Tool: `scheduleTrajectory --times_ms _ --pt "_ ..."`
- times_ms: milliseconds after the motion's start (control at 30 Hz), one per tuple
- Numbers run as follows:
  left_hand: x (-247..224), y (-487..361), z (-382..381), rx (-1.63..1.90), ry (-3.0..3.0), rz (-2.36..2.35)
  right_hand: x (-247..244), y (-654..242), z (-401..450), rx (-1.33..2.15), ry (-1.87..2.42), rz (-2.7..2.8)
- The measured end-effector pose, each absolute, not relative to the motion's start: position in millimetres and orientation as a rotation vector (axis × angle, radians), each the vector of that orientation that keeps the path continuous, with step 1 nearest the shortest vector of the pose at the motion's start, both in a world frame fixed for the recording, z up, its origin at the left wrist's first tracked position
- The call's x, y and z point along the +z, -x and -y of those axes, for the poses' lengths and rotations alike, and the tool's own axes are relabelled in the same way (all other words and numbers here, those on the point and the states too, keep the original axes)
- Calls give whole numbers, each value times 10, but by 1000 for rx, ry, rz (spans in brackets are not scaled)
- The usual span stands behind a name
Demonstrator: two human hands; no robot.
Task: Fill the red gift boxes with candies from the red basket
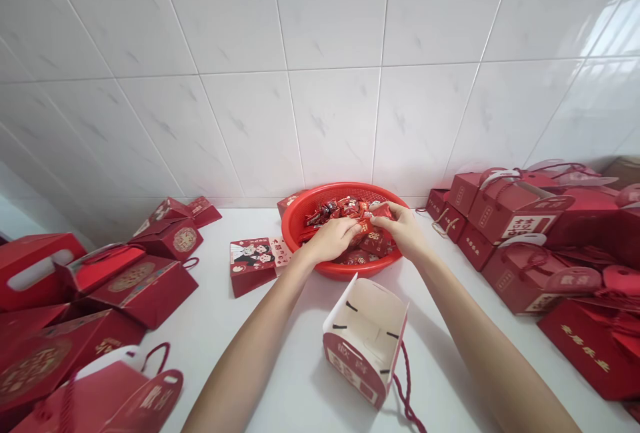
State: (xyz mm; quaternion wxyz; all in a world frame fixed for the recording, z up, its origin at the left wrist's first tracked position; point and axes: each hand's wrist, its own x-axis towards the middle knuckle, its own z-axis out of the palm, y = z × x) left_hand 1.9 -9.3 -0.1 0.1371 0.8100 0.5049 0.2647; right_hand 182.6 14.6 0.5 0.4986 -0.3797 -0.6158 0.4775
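Observation:
A red plastic basket [345,273] full of red-wrapped candies [350,205] stands against the tiled wall. Both of my hands reach over its rim. My left hand [334,239] has its fingers closed at the end of a red candy packet [367,225]. Thumb and fingers of my right hand [404,228] pinch red wrapping at the basket's right side; part of the grip is hidden. Nearer to me, between my forearms, an open-topped red and white gift box [350,365] sits with a dark red cord [407,386] hanging from its side.
Red gift boxes [145,286] crowd the left side of the white table [295,366]. More boxes with cord handles [520,213] are stacked on the right. A small box with cartoon figures [255,263] lies left of the basket. White tiles [333,133] rise behind.

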Motion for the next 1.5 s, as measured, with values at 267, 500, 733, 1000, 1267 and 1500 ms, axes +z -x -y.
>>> scheduleTrajectory --times_ms 267,500,733,1000,1267,1500 --pt "16 -19 107 871 -2225 -1427 3 -1828 -150 1175 923 1467" --pt "14 -16 112 969 -2217 -1462 14 -1818 -132 1180 922 1469" --pt "1 0 94 1172 -2065 -1480 1 -1818 -147 1175 923 1474" --pt "-35 33 69 1407 -1726 -1217 19 -1821 -118 1196 951 1463" --pt "-44 43 63 1355 -1762 -1132 34 -1818 -103 1207 925 1487" --pt "-57 68 51 1314 -1870 -1141 18 -1799 -124 1194 907 1487"
